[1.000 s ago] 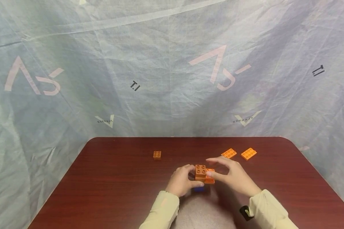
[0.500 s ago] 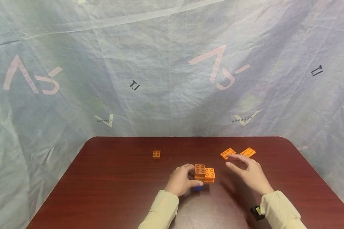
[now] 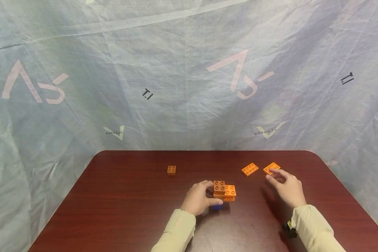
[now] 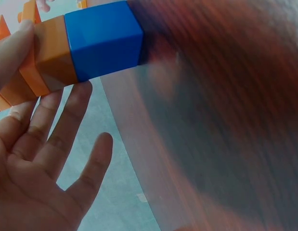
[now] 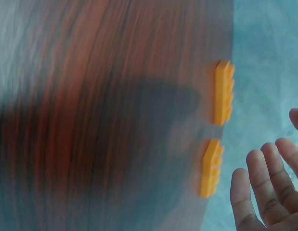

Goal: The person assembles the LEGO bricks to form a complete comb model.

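My left hand (image 3: 196, 198) grips a stack of toy building bricks (image 3: 219, 187) between thumb and fingers. In the left wrist view a blue brick (image 4: 106, 41) forms the bottom of the stack, with a brown brick (image 4: 55, 55) against it and orange plates further up. One orange plate juts out to the right in the head view. My right hand (image 3: 287, 187) hovers with nothing in it, fingers loosely bent, just in front of the right-hand orange plate (image 3: 271, 168); its fingertips partly cover that plate in the head view.
Left of that plate lies a second orange plate (image 3: 250, 169) with studs up. A single brown brick (image 3: 171, 170) sits toward the back of the dark red wooden table (image 3: 123, 196). A grey printed cloth (image 3: 182, 87) hangs behind the table's far edge.
My right hand has left the stack and moved right, past the nearer orange plate, to the far right one. The left hand has kept hold of the stack almost in place.
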`<state>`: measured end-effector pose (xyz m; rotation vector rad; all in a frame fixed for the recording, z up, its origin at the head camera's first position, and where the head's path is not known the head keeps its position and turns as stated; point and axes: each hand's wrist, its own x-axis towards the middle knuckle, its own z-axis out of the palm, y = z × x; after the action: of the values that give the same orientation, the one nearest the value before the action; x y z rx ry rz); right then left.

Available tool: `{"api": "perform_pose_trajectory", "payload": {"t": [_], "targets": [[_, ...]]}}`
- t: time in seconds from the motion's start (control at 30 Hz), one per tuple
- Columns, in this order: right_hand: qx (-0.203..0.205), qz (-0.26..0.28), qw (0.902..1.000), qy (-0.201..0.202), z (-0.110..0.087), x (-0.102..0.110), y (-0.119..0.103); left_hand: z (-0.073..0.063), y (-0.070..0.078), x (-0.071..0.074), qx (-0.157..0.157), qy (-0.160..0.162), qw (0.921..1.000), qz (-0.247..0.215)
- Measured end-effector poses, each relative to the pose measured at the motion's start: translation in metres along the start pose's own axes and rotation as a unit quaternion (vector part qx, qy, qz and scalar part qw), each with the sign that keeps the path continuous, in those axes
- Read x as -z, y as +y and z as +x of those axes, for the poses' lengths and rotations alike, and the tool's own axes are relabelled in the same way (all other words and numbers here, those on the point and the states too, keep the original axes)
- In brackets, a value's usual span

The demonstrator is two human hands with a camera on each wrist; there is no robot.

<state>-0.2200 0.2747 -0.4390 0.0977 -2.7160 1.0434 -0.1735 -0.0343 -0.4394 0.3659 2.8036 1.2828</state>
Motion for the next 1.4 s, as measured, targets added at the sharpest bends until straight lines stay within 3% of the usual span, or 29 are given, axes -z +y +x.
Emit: {"api": "perform_pose_trajectory", "payload": {"t": [0.47, 0.73, 1.1, 1.4], "targets": [[-0.067, -0.032, 0.997, -0.024, 0.032, 0.006, 0.031, 0.0, 0.0, 0.0, -0.002, 0.003, 1.0, 0.009], [-0.078, -0.057, 0.9948, -0.032, 0.044, 0.005, 0.04, 0.0, 0.0, 0.0, -0.003, 0.004, 1.0, 0.005], [-0.04, -0.082, 0.9942, -0.056, 0.058, -0.001, 0.053, 0.0, -0.002, 0.0, 0.0, 0.004, 1.0, 0.005], [0.006, -0.139, 0.9851, -0.102, 0.066, -0.007, 0.058, 0.0, -0.002, -0.002, -0.001, 0.003, 1.0, -0.001]]}}
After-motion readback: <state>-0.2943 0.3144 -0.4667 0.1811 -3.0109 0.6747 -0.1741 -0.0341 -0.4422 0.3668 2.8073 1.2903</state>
